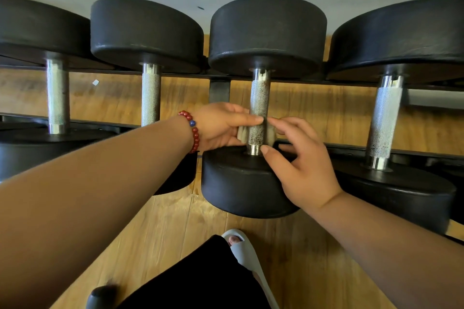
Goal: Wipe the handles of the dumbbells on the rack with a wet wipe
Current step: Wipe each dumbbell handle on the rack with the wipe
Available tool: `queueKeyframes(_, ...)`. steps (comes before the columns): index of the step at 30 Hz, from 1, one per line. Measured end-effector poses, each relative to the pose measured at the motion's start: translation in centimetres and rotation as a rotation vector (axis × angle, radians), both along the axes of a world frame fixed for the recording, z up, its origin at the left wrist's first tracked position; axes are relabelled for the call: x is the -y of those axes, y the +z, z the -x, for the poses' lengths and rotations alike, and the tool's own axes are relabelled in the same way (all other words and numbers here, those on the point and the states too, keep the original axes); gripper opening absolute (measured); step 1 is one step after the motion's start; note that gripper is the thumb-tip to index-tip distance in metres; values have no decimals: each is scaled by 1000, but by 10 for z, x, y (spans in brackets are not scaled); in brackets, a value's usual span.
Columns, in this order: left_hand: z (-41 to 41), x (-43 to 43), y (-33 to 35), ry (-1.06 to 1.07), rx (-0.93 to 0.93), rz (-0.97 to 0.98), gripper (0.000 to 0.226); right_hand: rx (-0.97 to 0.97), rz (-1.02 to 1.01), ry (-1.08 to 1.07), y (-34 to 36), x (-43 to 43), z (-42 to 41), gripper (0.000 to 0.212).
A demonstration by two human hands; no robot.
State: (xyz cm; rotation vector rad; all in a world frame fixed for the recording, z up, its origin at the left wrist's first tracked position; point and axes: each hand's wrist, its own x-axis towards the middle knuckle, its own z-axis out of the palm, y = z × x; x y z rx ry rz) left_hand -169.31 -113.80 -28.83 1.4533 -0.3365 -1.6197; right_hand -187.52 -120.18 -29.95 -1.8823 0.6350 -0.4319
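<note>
Left hand [221, 125] and right hand [301, 165] hold wet wipe [242, 134] looped behind handle [259, 105].

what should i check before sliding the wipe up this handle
1. Is the wet wipe wrapped behind the handle: ok.
2. Does the left hand pinch the wet wipe's left end: ok.
3. Does the right hand hold its right end: cannot tell, fingers cover it.
4. Is the dumbbell seated on the rack: ok.
5. Is the handle clean: not ok, dark specks show.
</note>
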Motion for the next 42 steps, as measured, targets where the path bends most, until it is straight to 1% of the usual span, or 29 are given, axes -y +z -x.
queueKeyframes(2,-4,4,2,49,26,21,25,-4,-4,-1,0,0,0,61)
queueKeyframes(4,-2,3,1,66,37,34,28,0,-3,1,0,0,0,60)
queueKeyframes(8,0,-1,-2,-118,27,-67,46,0,12,2,0,0,0,60)
queueKeyframes(9,-2,0,0,-133,33,-79,46,4,8,1,0,0,0,60)
queueKeyframes(10,-3,3,2,-113,39,-72,43,11,4,1,0,0,0,59)
queueKeyframes(13,1,7,2,38,6,-13,25,13,11,2,0,1,0,58)
queueKeyframes(14,4,5,1,52,-10,-8,24,14,18,0,0,1,1,59)
queueKeyframes(15,5,2,-1,31,-13,-17,28,13,23,-1,0,0,1,60)
queueKeyframes(17,3,-3,0,-89,8,-62,40,8,29,-3,-1,0,1,62)
queueKeyframes(18,-1,-4,3,-147,21,-86,41,6,27,-5,-1,0,1,62)
queueKeyframes(20,-7,0,9,-196,39,-118,39,7,21,-10,-1,-1,1,60)
queueKeyframes(22,-7,6,10,-149,53,-111,38,1,36,-24,-2,-1,2,60)
queueKeyframes(25,-1,3,2,-76,7,-71,22,-10,48,-51,-3,-1,2,62)
queueKeyframes(29,-5,2,7,-212,22,-122,19,3,55,-54,-3,-2,2,59)
queueKeyframes(31,-9,9,10,-244,44,-141,28,6,49,-49,-3,-1,1,58)
queueKeyframes(33,-7,10,10,-212,33,-130,39,9,48,-43,-3,-1,1,58)
queueKeyframes(34,-4,8,7,-197,17,-114,41,8,49,-42,-3,-1,1,57)
queueKeyframes(36,-2,1,3,-182,10,-104,38,7,56,-40,-3,-1,2,58)
queueKeyframes(40,-11,-6,5,-186,99,-143,40,-5,59,-50,-4,-1,1,63)
queueKeyframes(42,-10,-3,6,-188,88,-139,38,-4,56,-49,-4,-1,1,62)
